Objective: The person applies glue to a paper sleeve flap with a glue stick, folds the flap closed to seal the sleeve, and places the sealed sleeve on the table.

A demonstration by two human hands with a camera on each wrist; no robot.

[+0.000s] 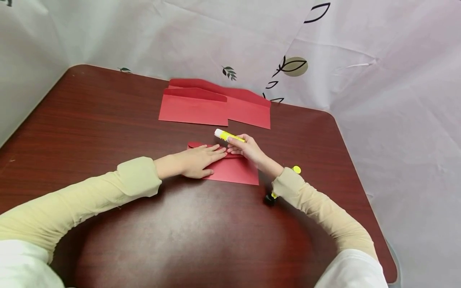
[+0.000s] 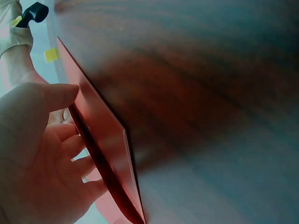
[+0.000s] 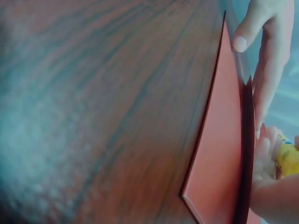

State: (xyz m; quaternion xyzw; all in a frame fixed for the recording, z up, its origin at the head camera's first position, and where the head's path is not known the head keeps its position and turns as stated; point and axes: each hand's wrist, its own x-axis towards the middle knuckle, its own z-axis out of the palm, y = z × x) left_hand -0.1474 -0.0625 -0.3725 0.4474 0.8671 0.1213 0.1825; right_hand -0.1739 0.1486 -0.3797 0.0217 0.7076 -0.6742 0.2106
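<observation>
A red envelope (image 1: 235, 172) lies on the table, its flap (image 1: 196, 144) along the far side. My left hand (image 1: 198, 161) rests on it with fingers spread over the flap; in the left wrist view the thumb of that hand (image 2: 42, 154) reaches over the envelope's face. My right hand (image 1: 248, 150) holds a yellow and white glue stick (image 1: 227, 136), white end pointing left, while its lower fingers touch near the flap. Part of the glue stick (image 3: 288, 157) also shows in the right wrist view.
Several red envelopes with raised flaps (image 1: 194, 110) overlap at the table's far edge. A small yellow round piece (image 1: 296, 169) is beside the right forearm. A black device (image 1: 269, 199) sits at the right wrist. White patterned cloth (image 1: 216, 36) hangs behind the brown table (image 1: 108, 120).
</observation>
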